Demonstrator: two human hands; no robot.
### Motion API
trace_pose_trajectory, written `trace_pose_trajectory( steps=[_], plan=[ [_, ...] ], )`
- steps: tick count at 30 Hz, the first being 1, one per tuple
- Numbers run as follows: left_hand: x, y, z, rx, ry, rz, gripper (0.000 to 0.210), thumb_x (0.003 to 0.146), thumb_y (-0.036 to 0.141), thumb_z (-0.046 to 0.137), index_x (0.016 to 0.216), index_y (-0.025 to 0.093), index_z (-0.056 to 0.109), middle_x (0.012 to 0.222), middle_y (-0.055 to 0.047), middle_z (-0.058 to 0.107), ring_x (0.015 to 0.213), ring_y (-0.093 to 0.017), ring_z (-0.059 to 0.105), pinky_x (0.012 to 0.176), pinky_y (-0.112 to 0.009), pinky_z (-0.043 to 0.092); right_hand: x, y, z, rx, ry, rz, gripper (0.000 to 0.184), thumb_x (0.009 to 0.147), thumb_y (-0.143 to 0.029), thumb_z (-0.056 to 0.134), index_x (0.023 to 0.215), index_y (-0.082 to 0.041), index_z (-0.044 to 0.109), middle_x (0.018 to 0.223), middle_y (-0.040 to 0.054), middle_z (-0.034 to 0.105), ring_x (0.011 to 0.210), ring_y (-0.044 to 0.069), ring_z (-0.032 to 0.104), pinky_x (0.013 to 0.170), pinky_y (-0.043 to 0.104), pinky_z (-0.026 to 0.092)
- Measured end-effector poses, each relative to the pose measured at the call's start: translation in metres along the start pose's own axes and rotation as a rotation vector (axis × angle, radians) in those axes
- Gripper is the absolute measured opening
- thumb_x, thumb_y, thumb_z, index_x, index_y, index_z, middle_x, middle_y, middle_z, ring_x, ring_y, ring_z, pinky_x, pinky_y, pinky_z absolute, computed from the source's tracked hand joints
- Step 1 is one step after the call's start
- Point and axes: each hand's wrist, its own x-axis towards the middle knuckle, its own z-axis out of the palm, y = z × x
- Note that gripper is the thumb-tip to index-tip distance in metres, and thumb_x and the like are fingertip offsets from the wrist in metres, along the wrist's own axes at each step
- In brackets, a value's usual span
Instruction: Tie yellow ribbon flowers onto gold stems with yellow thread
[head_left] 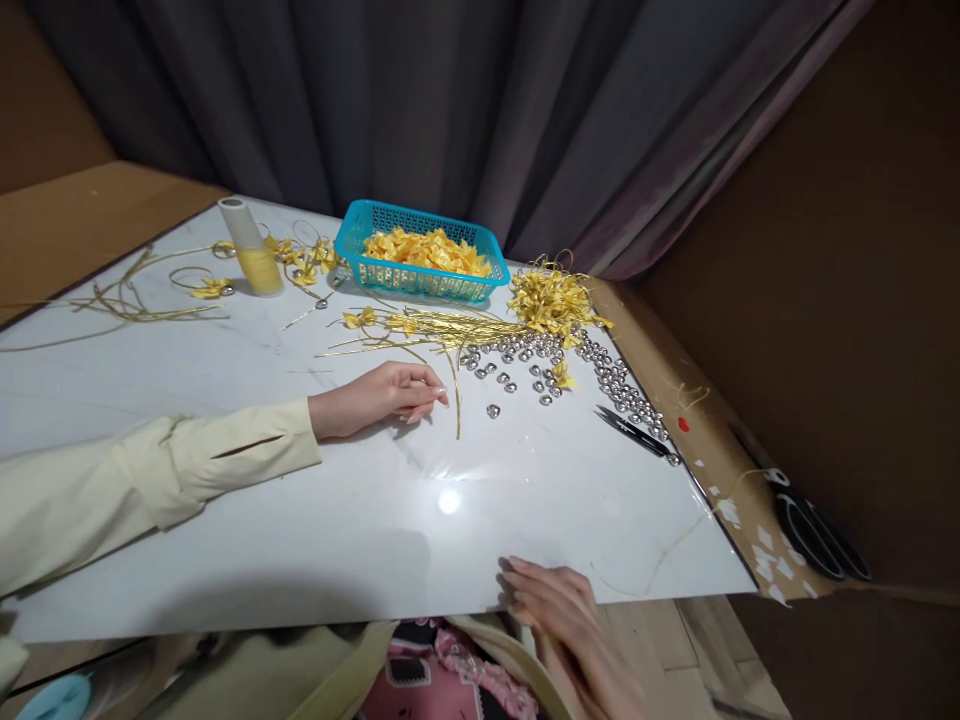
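My left hand [401,393] hovers at or rests on the middle of the white tabletop [337,540]. Its fingers are curled, with the thumb and index finger pressed together; anything between them is too small to make out. A bent gold cord [457,405] lies just right of those fingertips. Beyond are a bundle of gold cords [465,328] and a heap of yellow ribbon flowers [553,300]. Several small shiny silver beads [493,411] lie scattered to the right. At the front edge, my right hand [559,615] lies with fingers stretched out, holding nothing visible.
A blue basket [424,290] of yellow ribbon pieces stands at the back. Left of it are a spool of yellow thread [259,270] and loose cords [135,310]. Black thread snips [637,435] lie right; black-handled scissors [814,530] rest on brown board beyond the table's edge.
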Motion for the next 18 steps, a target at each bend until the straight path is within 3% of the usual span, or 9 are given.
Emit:
trace_pose_trajectory(
  steps=[2,4,11,18],
  plan=[
    [-0.003,0.000,0.003,0.017,-0.036,0.012,0.029,0.081,0.040,0.064,0.082,0.012,0.059,0.052,0.005,0.044,0.048,-0.007,0.032,0.048,-0.023,0.022,0.017,-0.007,-0.001,0.042,0.164,-0.003,0.018,0.084,-0.010,0.061,0.090,-0.025,0.069,0.078,0.0039,0.073,0.078,0.029,0.071,0.067,0.044,0.052],
    [-0.006,0.001,0.008,0.012,-0.089,0.014,0.029,0.083,0.041,0.061,0.084,0.012,0.060,0.052,0.006,0.043,0.048,-0.007,0.033,0.049,-0.023,0.024,0.036,-0.013,-0.001,0.097,0.241,0.032,0.021,0.083,-0.006,0.060,0.088,-0.024,0.068,0.075,0.0029,0.071,0.075,0.025,0.068,0.067,0.041,0.050],
    [-0.020,0.008,0.025,0.009,-0.201,-0.030,0.028,0.086,0.038,0.058,0.088,0.011,0.064,0.049,0.007,0.042,0.047,-0.008,0.032,0.050,-0.024,0.024,0.092,-0.021,0.017,0.189,0.021,0.246,0.012,0.087,-0.020,0.062,0.075,-0.020,0.066,0.072,0.0035,0.066,0.070,0.017,0.061,0.062,0.029,0.048],
    [-0.022,0.007,0.026,0.024,-0.242,-0.033,0.031,0.088,0.039,0.056,0.093,0.010,0.066,0.049,0.006,0.043,0.047,-0.008,0.033,0.048,-0.023,0.025,0.104,-0.025,0.029,0.364,-0.071,0.592,0.021,0.084,-0.036,0.064,0.076,-0.017,0.068,0.066,0.0035,0.070,0.065,0.017,0.066,0.063,0.026,0.052]
  ],
)
